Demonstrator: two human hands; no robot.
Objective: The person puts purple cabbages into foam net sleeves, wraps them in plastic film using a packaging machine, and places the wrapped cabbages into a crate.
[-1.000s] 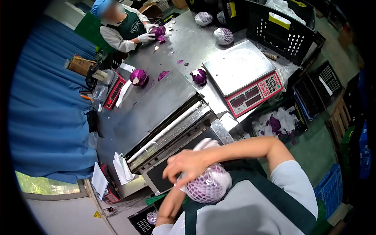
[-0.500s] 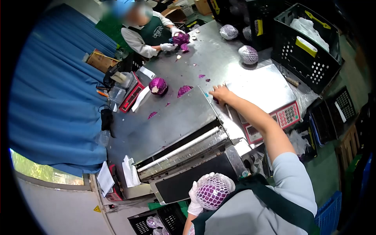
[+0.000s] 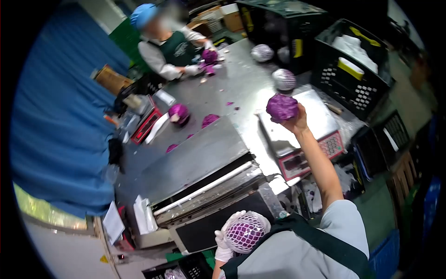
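Observation:
My gloved left hand (image 3: 224, 242) cradles a red cabbage (image 3: 246, 233) in white foam netting, held close to my apron. My bare right hand (image 3: 297, 122) is stretched out and closed on a crumpled red cabbage leaf (image 3: 282, 108), raised above the scale (image 3: 320, 122) with its red-edged base and keypad. Between me and the table lies the wrapping machine (image 3: 204, 195), with a metal top and a roller. Past it sit an un-netted red cabbage (image 3: 178, 113) and a loose purple leaf (image 3: 210, 120).
Two netted cabbages (image 3: 284, 79) stand near the black crates (image 3: 350, 69) at the right. Across the metal table (image 3: 232, 88), a co-worker (image 3: 174, 51) in gloves handles a red cabbage. Another red scale (image 3: 147, 122) stands at the left. A crate (image 3: 197, 266) is below me.
My right hand has lifted off the tabletop beside the scale, bringing up the cabbage leaf. My left hand keeps the netted cabbage against me. The view has shifted slightly.

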